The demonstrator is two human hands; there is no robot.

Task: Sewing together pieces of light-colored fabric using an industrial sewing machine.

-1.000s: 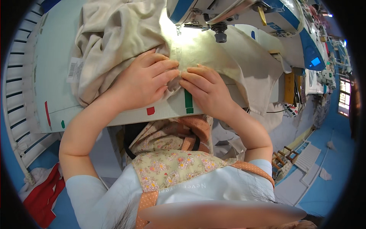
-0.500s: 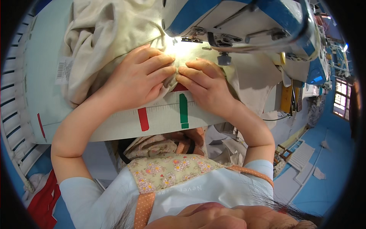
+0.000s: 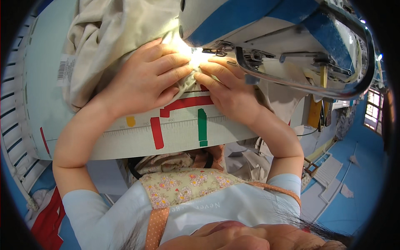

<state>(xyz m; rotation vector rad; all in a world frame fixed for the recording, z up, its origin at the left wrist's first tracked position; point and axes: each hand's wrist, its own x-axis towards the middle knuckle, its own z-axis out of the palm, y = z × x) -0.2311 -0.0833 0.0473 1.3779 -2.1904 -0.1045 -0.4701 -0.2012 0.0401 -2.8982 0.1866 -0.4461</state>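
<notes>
Beige fabric [image 3: 114,27] lies in loose folds under the sewing machine head [image 3: 250,21], with a white label [image 3: 66,71] on its left part. My left hand [image 3: 146,77] rests on the cloth, fingers bent and pressed together, the tips by the lit needle area. Close on its right, my right hand [image 3: 229,87] has its fingers curled on the same cloth. Between the fingertips a bit of fabric is pinched up. Strong glare from the machine's lamp [image 3: 196,56] hides the needle and the exact stitching point.
A ruler strip [image 3: 121,131] runs along the table's front edge, with red tape [image 3: 157,133] and green tape [image 3: 202,127] on it. A curved metal bar [image 3: 333,92] juts from the machine above my right hand. Tools stand in a yellow holder [image 3: 315,114] at the right.
The fabric has shifted away from me and uncovers more of the ruler and a red tape strip. Both hands stay on it. The machine head looks larger and lower in view.
</notes>
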